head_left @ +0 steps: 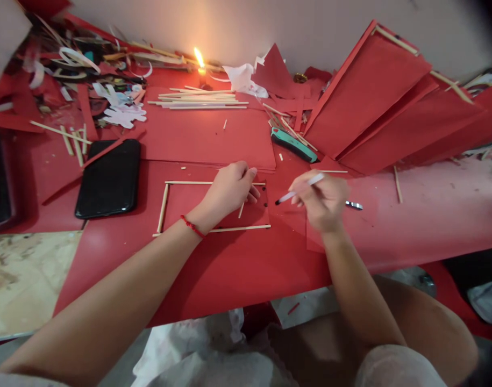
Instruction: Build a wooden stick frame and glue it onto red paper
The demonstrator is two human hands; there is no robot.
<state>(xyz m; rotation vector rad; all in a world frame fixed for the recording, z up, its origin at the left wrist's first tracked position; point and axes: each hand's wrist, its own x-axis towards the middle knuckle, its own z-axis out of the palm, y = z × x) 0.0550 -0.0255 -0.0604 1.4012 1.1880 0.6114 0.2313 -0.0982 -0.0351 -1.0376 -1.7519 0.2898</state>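
Our left hand (234, 185) pinches a short stick (241, 210) over a three-sided stick frame (189, 183); our right hand (325, 201) pinches a dark-tipped white rod (286, 197) near the frame's open end. A dragging left wrist could skew the frame.

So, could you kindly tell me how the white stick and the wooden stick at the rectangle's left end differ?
The white stick has a dark tip; the wooden stick is pale tan. The white stick is in the right hand's grip; the wooden stick lies on red material. Both are slender.
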